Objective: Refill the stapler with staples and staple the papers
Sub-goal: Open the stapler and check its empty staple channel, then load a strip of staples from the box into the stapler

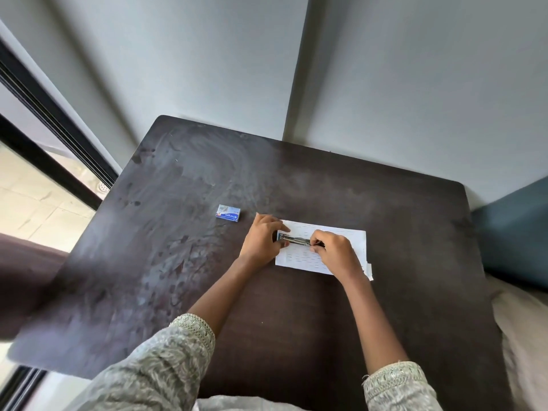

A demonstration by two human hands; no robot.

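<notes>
A small blue and silver stapler (294, 239) lies lengthwise on top of the white printed papers (354, 237), which rest on the dark wooden table (184, 238). My left hand (262, 237) grips the stapler's left end, thumb and fingers closed around it. My right hand (332, 250) pinches its right end, where a dark part sticks out past the fingers. Whether the stapler's magazine is drawn out I cannot tell. A small blue staple box (227, 213) sits closed on the table, a short way up and left of my left hand.
The table stands against a grey wall. A dark-framed sliding door (50, 137) and tiled floor lie to the left. A blue cushion (513, 223) and beige fabric (525, 330) sit beyond the table's right edge. Dark fabric (20, 277) overlaps the left edge.
</notes>
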